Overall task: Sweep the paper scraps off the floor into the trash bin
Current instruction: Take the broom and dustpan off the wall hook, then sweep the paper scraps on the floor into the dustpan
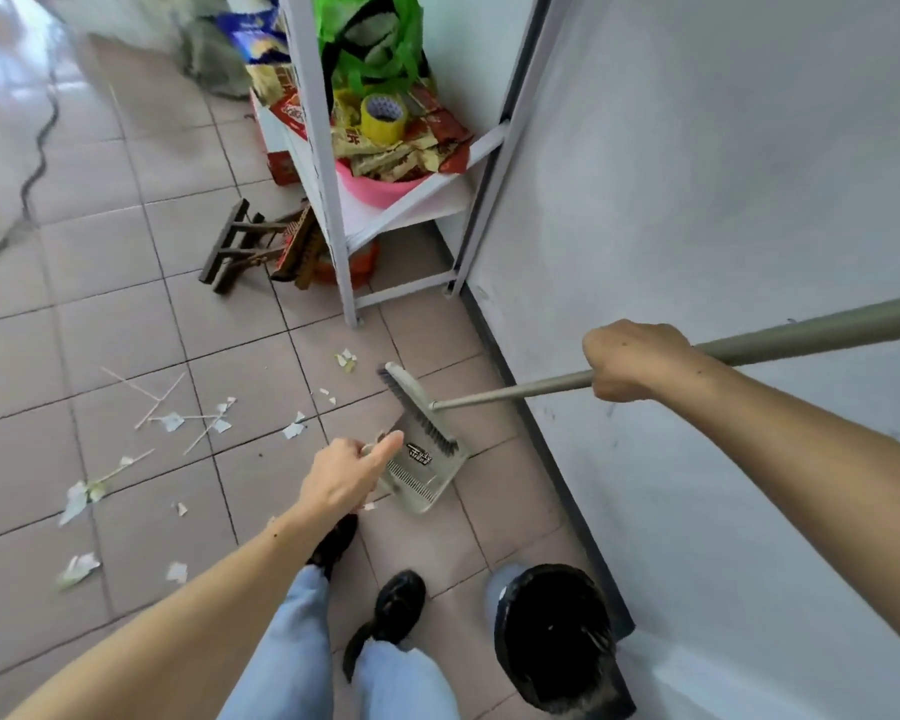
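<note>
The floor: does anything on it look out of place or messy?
Yes. Torn paper scraps and thin sticks lie scattered over the tiles left of the dustpan. A small wooden stool lies tipped on its side beside the shelf.

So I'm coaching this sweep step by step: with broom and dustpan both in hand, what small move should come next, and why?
Probably swing the broom head left toward the nearest paper scraps. The right hand grips the broom handle and the left hand holds the dustpan, yet the bristles sit at the pan while the scraps lie scattered on the tiles to its left.
</note>
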